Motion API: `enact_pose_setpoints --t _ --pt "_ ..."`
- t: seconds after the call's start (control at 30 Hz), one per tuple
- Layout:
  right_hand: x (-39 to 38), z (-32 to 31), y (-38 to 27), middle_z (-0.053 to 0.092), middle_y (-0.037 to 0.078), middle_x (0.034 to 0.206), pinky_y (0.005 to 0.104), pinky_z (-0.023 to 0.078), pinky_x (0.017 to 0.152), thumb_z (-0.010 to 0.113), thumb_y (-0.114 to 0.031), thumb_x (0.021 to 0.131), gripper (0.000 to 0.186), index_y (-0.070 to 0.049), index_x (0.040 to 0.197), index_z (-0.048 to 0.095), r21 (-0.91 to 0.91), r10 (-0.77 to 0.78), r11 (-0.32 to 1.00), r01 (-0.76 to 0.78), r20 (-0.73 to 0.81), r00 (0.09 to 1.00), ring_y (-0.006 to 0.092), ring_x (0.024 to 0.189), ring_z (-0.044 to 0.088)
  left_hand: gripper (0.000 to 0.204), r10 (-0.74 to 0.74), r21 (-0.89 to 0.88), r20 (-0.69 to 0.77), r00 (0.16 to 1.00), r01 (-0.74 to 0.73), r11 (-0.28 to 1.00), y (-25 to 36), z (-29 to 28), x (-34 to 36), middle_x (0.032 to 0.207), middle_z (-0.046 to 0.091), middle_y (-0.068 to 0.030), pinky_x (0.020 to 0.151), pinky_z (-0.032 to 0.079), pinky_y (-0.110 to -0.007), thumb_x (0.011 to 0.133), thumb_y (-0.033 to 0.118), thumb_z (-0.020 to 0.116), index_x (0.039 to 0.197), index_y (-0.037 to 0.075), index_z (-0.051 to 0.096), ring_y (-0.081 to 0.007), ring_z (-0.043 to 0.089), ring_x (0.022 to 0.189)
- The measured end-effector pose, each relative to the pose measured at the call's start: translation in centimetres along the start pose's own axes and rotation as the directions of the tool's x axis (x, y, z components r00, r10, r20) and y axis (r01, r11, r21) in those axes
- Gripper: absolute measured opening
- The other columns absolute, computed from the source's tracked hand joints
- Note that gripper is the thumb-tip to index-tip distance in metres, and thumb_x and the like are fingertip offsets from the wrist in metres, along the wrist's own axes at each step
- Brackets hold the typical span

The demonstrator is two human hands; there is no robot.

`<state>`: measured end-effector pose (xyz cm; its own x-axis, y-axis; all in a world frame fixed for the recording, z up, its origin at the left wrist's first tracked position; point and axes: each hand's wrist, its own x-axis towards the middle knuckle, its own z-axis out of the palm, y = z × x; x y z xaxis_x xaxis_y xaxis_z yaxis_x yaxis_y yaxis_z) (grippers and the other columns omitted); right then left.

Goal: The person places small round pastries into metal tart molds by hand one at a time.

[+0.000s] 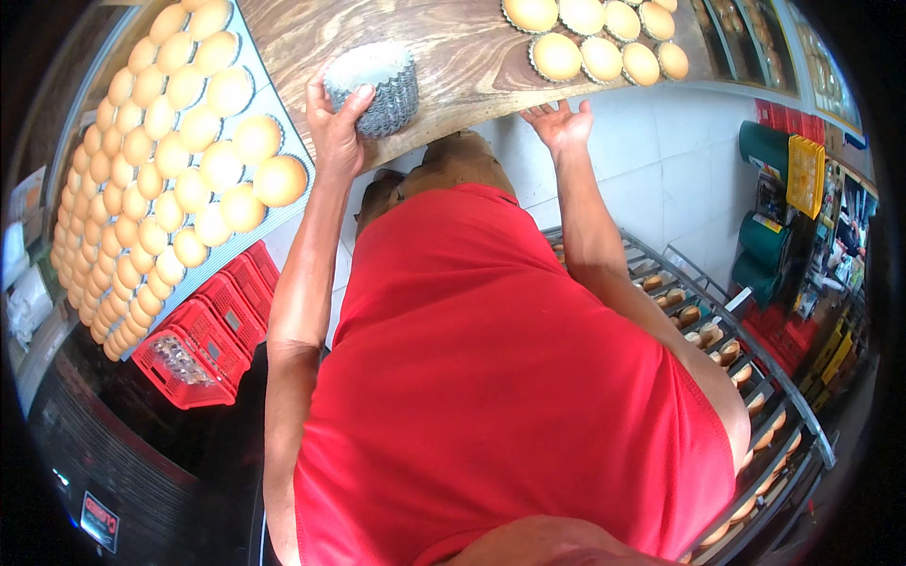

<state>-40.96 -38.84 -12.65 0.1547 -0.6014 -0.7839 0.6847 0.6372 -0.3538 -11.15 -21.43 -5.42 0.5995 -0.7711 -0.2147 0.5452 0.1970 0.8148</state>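
My left hand (337, 127) is closed around the side of a stack of grey fluted baking tins (390, 99) on the wooden table (453, 38). Its thumb presses against the near side of the stack, while the other fingers are partly hidden behind. At the table's near edge, my right hand (564, 127) is held palm up with fingers apart and nothing in it. Beyond it, on the tabletop, sit several round golden cakes (556, 57) in fluted tins.
A large tray (274, 104) at the left bears many golden cakes in tins. Red plastic crates (203, 344) stand below it. To my right is a metal rack (783, 363) holding baked pieces. Glass-fronted shelves (750, 42) border the table's far right end.
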Motion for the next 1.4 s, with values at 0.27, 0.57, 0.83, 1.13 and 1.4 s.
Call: enact_pose_setpoints --t 0.27,0.57,0.83,1.13,1.4 --pt "-3.8 -2.2 -1.4 0.022 0.023 0.161 0.0682 0.02 0.117 0.017 -0.062 0.104 0.074 -0.01 0.154 0.035 -0.11 -0.04 0.993 0.039 -0.01 0.999 0.0467 0.146 0.026 0.072 0.054 0.063 -0.016 0.998 -0.053 0.997 -5.4 -0.4 2.9 0.131 0.054 -0.0136 0.105 0.048 -0.04 0.08 0.002 0.079 0.141 0.003 0.04 -0.0237 0.057 0.119" --pt "-0.3 -6.5 -6.1 0.071 0.014 0.11 0.0409 0.053 0.094 0.047 -0.047 0.104 0.06 0.006 0.129 0.06 -0.762 -0.155 0.648 0.014 -0.114 0.981 0.0265 0.095 0.069 0.087 0.073 0.448 0.069 0.995 -0.096 0.889 -6.7 -1.9 1.2 0.132 0.05 -0.0143 0.105 0.045 -0.039 0.07 0.017 0.09 0.14 0.001 0.039 -0.0245 0.053 0.122" --pt "-0.4 9.1 -6.1 0.072 0.009 0.104 0.0288 0.054 0.082 0.075 -0.028 0.09 0.059 0.006 0.135 0.058 -0.815 -0.246 -0.186 0.55 0.58 0.776 0.0141 0.089 0.065 0.105 -0.007 0.646 0.21 0.978 -0.134 0.752 -6.3 -2.7 0.2 0.141 0.047 -0.015 0.113 0.038 -0.038 0.056 0.025 0.096 0.143 0.004 0.04 -0.0275 0.048 0.132" --pt "9.9 37.9 4.8 0.06 0.03 0.131 0.0461 0.048 0.104 0.078 -0.04 0.082 0.081 0.005 0.142 0.048 -0.244 0.096 -0.512 0.824 0.937 0.337 0.0429 0.121 0.06 0.09 0.112 0.585 -0.003 0.994 -0.089 0.806 -4.1 -3.1 1.3 0.154 0.04 -0.0116 0.117 0.031 -0.043 0.073 0.017 0.087 0.149 0.008 0.04 -0.0288 0.041 0.141" --pt "19.4 47.2 12.2 0.04 0.021 0.154 0.0486 0.041 0.113 0.083 -0.041 0.075 0.091 -0.008 0.15 0.044 0.071 0.352 -0.838 0.54 0.828 0.437 0.0429 0.135 0.046 0.076 0.186 0.458 -0.251 0.95 -0.052 0.887 -2.4 -3.0 4.8 0.153 0.042 -0.0086 0.113 0.036 -0.041 0.081 0.001 0.078 0.147 0.009 0.042 -0.0251 0.044 0.139"
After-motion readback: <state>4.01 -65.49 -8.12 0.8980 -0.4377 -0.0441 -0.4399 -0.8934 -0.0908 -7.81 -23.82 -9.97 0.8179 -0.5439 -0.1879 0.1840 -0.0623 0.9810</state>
